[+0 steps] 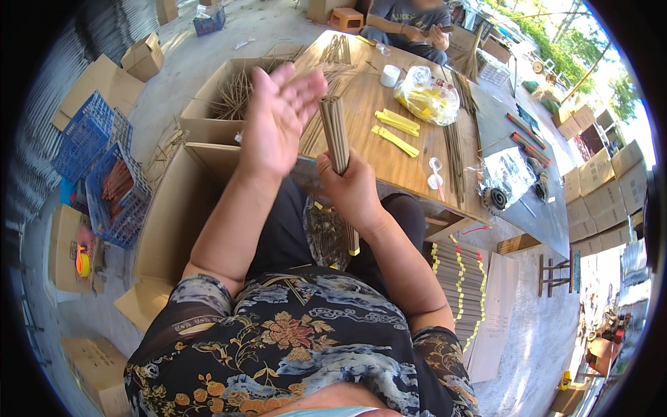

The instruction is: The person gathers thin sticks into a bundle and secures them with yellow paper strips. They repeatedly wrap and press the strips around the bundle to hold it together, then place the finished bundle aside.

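Note:
My right hand (351, 184) is wrapped round a bundle of brown incense sticks (335, 132), held nearly upright above my lap. The bundle's lower end, with a bit of yellow on it, shows below that hand. Beside the bundle's top, my left hand (281, 121) is raised with its fingers stretched out and its palm toward the bundle. Nothing is in the left hand. Yellow paper strips (396, 132) lie on the wooden table (368, 90) just beyond, near a plastic bag (426, 96) of yellow pieces.
Left of the table stands a cardboard box (208, 128) of loose sticks. Banded bundles (458, 285) lie low on the right. A white jar (390, 75) and loose sticks (454, 163) are on the table. Blue crates (118, 201) stand far left. Another person (410, 28) sits across the table.

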### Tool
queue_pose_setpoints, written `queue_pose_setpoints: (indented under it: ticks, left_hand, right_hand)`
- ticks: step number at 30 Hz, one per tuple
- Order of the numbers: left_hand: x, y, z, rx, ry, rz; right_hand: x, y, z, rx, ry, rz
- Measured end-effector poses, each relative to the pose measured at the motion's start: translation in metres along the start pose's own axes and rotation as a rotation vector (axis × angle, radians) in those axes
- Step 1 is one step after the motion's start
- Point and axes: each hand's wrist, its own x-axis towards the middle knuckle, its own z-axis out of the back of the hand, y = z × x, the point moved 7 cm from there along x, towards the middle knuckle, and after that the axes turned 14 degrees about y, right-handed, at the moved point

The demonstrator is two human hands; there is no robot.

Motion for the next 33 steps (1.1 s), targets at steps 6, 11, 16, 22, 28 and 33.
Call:
queue_pose_setpoints:
  ticks: [6, 11, 16, 22, 28, 33]
  left_hand:
    - [-0.038, 0.029, -0.029, 0.717, 0.066, 0.097]
    - [-0.027, 0.036, -0.034, 0.342, 0.088, 0.245]
    - [-0.027, 0.028, -0.04, 0.211, 0.112, 0.242]
    - [-0.028, 0.026, -0.048, 0.154, 0.156, 0.239]
    - [-0.023, -0.002, -0.075, 0.637, 0.223, 0.111]
    - [-0.015, -0.034, -0.089, 0.954, 0.285, 0.004]
  right_hand:
    - [0.0, 0.012, -0.003, -0.172, -0.03, 0.341]
    - [-0.001, -0.003, -0.006, -0.077, 0.052, 0.176]
    - [-0.006, 0.0, -0.01, 0.169, 0.065, 0.154]
    - [-0.006, -0.007, -0.011, 0.048, 0.132, 0.157]
    - [-0.013, 0.034, -0.01, 0.024, 0.151, 0.459]
    - [-0.024, 0.053, 0.016, 0.109, 0.27, 0.431]
